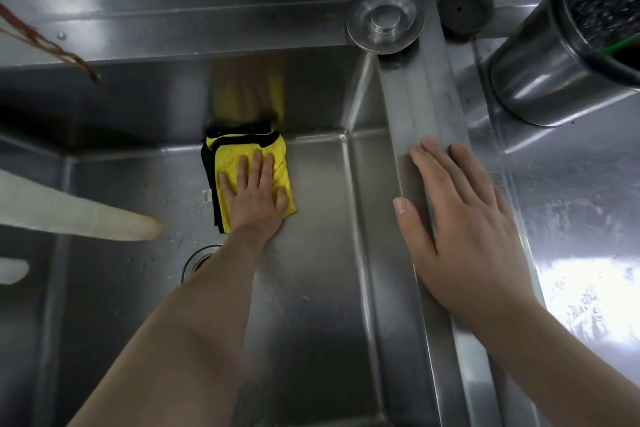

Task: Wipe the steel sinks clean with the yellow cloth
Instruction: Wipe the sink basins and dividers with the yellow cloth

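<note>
Left hand [256, 196]: fingers [257, 166] straight and lightly spread, flat on top of the yellow cloth [277, 180]. Pressing, not gripping; nothing curled round it. Cloth folded into a thick pad, black edging showing at its far and left sides. It lies on the floor of the steel sink [311, 270], far end touching or nearly touching the back wall, where its yellow reflection shows.

Right hand [464, 225]: open, palm down, fingers straight, resting on the steel divider rim [408, 107] between basins. Holds nothing; looks like bracing.

Step in hand, as judged: wiping the basin floor, at the far end of a stroke. Water droplets lie left of the cloth, near the drain [199, 258], so that patch seems undone.

Next move likely calls for steady downward pressure while sliding the pad along the back corner seam or back toward the drain, keeping the fold from opening.

Outward: a steel stopper [384, 19] on the rim corner, a steel canister [554, 69] at right.
</note>
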Demonstrator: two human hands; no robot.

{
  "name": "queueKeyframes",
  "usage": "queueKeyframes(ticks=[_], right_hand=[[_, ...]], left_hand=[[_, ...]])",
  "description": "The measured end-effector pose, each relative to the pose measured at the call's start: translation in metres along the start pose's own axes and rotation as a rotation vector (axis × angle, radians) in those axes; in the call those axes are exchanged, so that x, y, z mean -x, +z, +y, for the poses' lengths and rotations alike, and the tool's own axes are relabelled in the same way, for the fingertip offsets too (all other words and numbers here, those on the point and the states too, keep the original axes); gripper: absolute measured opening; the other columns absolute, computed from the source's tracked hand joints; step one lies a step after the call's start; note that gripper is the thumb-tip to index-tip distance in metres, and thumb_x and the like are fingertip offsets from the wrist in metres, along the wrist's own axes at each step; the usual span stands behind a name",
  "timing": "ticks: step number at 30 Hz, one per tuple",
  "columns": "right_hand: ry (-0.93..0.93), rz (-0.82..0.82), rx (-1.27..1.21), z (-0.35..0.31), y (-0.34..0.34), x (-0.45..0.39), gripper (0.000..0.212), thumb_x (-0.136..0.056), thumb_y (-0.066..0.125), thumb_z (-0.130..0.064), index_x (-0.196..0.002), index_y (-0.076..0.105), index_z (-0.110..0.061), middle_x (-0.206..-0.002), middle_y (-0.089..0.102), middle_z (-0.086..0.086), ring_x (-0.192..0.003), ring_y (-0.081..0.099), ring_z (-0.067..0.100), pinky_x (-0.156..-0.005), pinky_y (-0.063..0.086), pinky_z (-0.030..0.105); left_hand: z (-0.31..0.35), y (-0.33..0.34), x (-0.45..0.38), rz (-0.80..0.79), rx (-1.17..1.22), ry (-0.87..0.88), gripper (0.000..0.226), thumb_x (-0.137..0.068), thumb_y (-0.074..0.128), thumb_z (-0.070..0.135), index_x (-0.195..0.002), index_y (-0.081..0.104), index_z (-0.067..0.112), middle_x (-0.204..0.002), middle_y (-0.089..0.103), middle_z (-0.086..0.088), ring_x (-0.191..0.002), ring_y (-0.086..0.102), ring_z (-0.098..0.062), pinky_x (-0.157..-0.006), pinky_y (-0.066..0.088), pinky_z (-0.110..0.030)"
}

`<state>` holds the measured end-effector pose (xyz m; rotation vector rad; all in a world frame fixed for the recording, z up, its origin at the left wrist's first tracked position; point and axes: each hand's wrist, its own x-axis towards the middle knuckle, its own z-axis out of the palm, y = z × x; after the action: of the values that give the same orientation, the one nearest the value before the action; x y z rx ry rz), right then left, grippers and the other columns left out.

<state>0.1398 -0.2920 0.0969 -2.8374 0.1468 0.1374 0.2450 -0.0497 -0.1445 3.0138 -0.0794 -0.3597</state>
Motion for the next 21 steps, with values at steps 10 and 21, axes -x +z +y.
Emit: queueKeyframes(ticks=[10,21], right_hand=[[-0.031,0.033,0.057,0.001,0.003,0.001,0.060,-0.100,0.027,-0.053,-0.153,0.027,-0.024,-0.161,0.023,-0.009,-0.151,0.009,0.014,-0.116,0.016,0.033],[-0.036,0.051,0.069,-0.002,0.002,0.003,0.059,-0.101,0.032,-0.049,-0.153,0.028,-0.020,-0.161,0.025,-0.005,-0.151,0.013,0.017,-0.117,0.022,0.041]], left_hand=[[-0.002,0.013,0.063,-0.070,-0.046,0.059,0.073,-0.092,0.008,0.051,-0.158,0.000,0.024,-0.166,-0.008,0.001,-0.153,-0.011,-0.023,-0.120,-0.007,-0.057],[-0.011,0.044,0.160,-0.016,-0.019,0.201,0.069,-0.095,0.030,0.047,-0.157,0.019,0.019,-0.166,0.012,-0.002,-0.153,0.008,-0.028,-0.119,0.008,-0.058]])
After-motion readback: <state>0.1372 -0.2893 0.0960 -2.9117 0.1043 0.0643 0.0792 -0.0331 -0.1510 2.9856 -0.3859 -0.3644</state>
